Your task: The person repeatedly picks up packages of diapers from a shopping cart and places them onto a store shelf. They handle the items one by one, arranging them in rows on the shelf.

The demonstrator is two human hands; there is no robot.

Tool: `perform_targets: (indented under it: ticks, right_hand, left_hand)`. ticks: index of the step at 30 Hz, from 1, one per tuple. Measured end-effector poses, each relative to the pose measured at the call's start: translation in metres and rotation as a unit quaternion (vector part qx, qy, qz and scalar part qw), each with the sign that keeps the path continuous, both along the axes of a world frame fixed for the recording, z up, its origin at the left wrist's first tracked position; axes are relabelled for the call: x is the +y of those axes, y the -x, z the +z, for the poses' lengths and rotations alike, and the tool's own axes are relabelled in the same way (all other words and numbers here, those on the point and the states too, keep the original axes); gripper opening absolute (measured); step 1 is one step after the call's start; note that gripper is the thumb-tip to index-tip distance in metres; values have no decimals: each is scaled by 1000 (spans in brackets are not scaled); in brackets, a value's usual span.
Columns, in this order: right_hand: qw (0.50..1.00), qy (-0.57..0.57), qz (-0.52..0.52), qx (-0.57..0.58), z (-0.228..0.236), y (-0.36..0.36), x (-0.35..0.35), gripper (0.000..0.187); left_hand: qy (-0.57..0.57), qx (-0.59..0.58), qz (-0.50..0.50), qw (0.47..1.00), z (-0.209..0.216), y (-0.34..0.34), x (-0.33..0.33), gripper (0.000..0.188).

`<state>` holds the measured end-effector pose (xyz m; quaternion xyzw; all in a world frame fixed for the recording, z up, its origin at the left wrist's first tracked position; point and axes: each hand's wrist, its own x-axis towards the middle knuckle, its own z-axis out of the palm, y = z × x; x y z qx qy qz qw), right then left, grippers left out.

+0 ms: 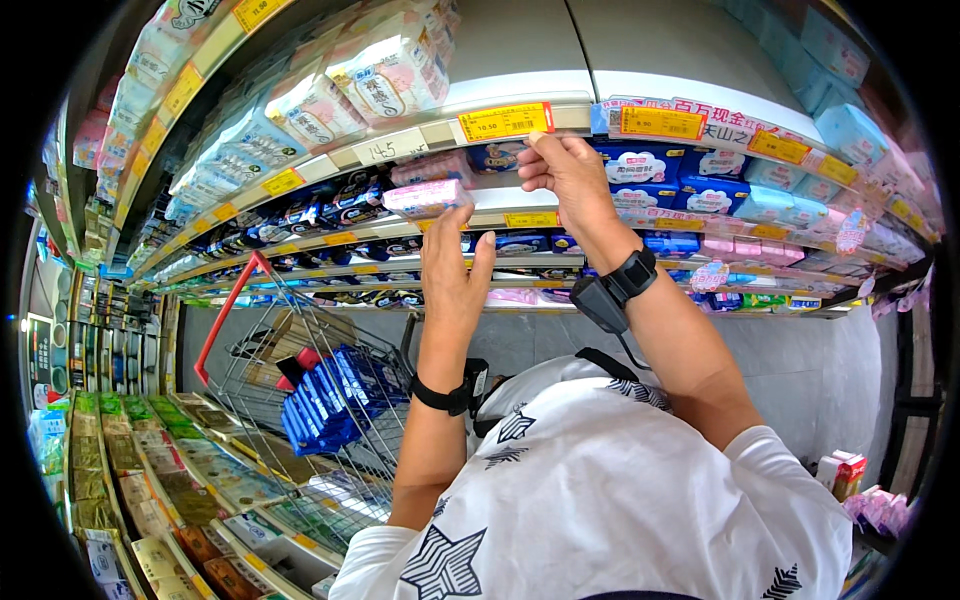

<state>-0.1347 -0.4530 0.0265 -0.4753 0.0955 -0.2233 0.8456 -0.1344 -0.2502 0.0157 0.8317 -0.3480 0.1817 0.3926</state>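
Both up at the shelves (520, 60): left hand (455, 285), grip wide, fingertips close by a pink pack (428, 198) on a lower one; right hand (568, 182), grip narrow, fingers curled beside a yellow label (507, 121), contents impossible to tell. Blue packs (335, 400) already in the cart (230, 313), pink pack not; seemingly partway, remainder unclear.

Beyond the hands (452, 275), a long, pale shelving unit (510, 45) rises in tiers, yellow price labels (490, 124) along its edges. Grey tiled floor (820, 360) shows below and to the hands' right. Back on their left, more stocked shelves (255, 562) stand in bright light.
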Motion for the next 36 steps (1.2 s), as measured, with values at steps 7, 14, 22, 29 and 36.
perform_targets:
  ticks: [7, 14, 22, 29, 36]
  right_hand:
    - [1000, 4, -13, 1, 2, 0, 2, 26]
    - [1000, 14, -10, 21, -2, -4, 9, 29]
    - [996, 44, 50, 60, -45, 2, 37, 25]
    - [976, 62, 175, 117, -67, -26, 113, 22]
    - [947, 95, 251, 178, -79, -44, 170, 24]
  left_hand:
    - [-1, 26, -13, 1000, -8, -4, 0, 39]
    - [-7, 10, -20, 1000, -2, -20, 23, 38]
    - [35, -33, 128, 991, -8, -79, 149, 35]
    - [115, 63, 312, 941, -40, -117, 333, 26]
    - [-26, 131, 555, 821, -141, -80, 504, 30]
